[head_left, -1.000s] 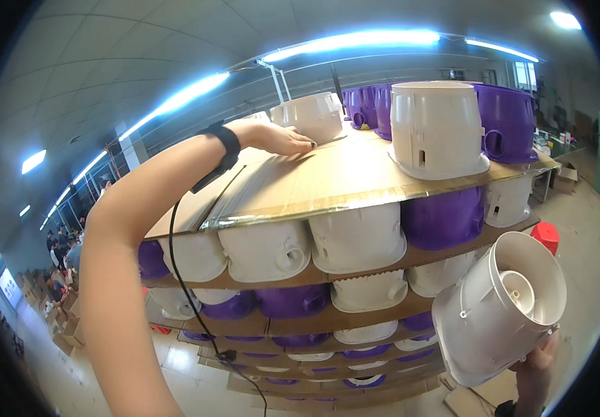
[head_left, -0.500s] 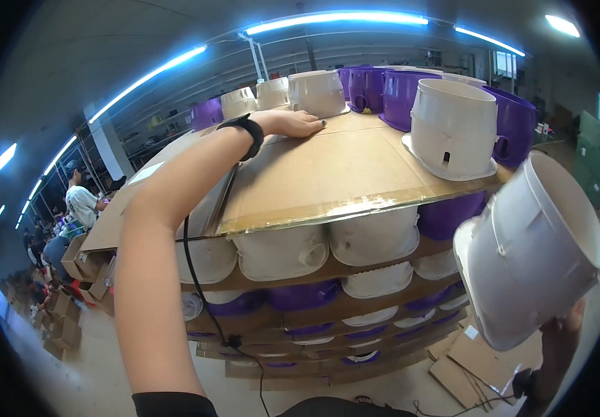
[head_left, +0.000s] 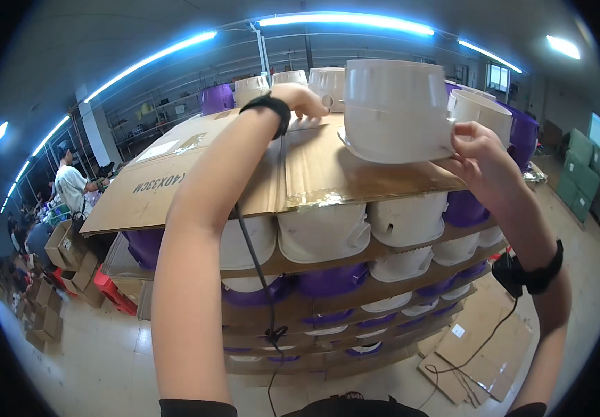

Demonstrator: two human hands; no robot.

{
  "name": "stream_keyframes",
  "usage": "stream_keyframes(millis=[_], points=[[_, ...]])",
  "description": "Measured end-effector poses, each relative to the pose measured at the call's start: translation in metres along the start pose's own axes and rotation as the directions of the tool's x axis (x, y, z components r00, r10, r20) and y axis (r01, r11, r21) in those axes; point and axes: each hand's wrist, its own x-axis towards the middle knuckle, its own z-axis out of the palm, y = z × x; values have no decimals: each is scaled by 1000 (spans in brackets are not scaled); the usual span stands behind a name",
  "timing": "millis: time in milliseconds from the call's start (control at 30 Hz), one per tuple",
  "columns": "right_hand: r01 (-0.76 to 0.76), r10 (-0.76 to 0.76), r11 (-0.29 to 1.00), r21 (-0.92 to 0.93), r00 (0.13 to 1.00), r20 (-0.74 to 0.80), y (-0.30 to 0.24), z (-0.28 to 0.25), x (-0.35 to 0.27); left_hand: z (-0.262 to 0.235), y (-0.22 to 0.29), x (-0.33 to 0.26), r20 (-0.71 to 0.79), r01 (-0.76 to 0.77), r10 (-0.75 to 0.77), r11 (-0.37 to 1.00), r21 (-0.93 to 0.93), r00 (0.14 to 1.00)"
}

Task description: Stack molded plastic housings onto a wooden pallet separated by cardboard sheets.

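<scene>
- While the right hand point(head_left: 479, 154) pinches the white tub point(head_left: 396, 111) by its lower edge at upper centre, the tub sits upside down on the cardboard sheet point(head_left: 244, 174).
- Left hand point(head_left: 307, 101), fingers curled, rests farther back on that sheet, touching another white tub point(head_left: 327, 85).
- Stacked white and purple tubs point(head_left: 327, 281) fill the layers below.

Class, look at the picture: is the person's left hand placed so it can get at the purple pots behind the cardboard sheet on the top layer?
Probably yes. The left hand rests on the cardboard sheet beside white pots, and a purple pot stands just beyond with nothing between.
</scene>
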Motion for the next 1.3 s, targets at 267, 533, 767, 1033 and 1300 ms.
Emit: stream_keyframes(millis=[267, 533, 767, 1033, 1300], points=[[-119, 118, 993, -25, 992, -47, 23, 18, 53, -22, 9, -64, 161, 196, -162, 954, -228, 974], [-152, 99, 924, -352, 982, -163, 48, 17, 97, -47, 67, -115, 233, -18, 26, 999, -36, 972], [-63, -92, 637, -769, 983, -157, 70, 4, 119, -21, 104, -95, 59, -67, 54, 968, 240, 997], [196, -66, 403, -894, 980, 186, 48, 15, 51, 4, 101, -56, 0, -151, 162, 921, 358, 987], [444, -254, 377, -813, 894, 370, 13, 25, -111, 24, 96, -59, -283, -170, 239, 954, 248, 929]])
